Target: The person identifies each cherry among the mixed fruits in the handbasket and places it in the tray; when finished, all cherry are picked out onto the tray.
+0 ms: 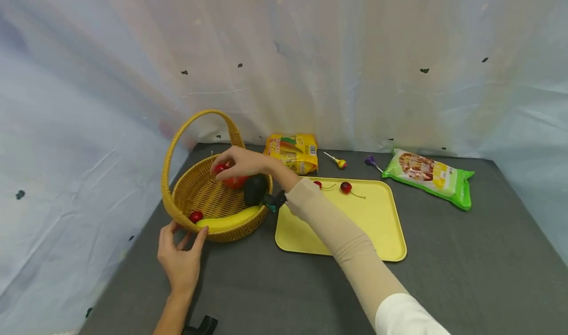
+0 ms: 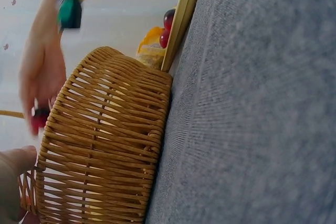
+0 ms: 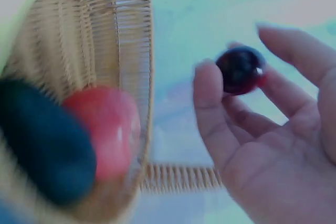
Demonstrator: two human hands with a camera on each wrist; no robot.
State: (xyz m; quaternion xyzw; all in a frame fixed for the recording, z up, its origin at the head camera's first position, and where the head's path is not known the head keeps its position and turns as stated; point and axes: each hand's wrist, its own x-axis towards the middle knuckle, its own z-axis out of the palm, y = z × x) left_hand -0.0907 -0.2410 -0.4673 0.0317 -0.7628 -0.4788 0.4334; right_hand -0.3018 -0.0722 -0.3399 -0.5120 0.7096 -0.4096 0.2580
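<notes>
A wicker basket (image 1: 213, 197) with an arched handle stands on the dark table at left. My left hand (image 1: 179, 263) grips its near rim, the thumb laid at the edge. Over the basket's far side, my right hand (image 1: 243, 161) holds a dark red cherry (image 3: 241, 70) between its fingertips; the cherry's stem is out of sight. Inside the basket lie a yellow banana (image 1: 232, 220), another cherry (image 1: 195, 217), a dark green avocado (image 1: 255, 189) and a round red fruit (image 3: 110, 129). My right forearm partly covers these in the head view.
A yellow tray (image 1: 364, 226) lies right of the basket, with two stemmed cherries (image 1: 346, 187) at its far side. Behind are a yellow snack bag (image 1: 295, 152), a yellow lollipop (image 1: 340, 163), a purple lollipop (image 1: 370, 160) and a green-white bag (image 1: 428, 177).
</notes>
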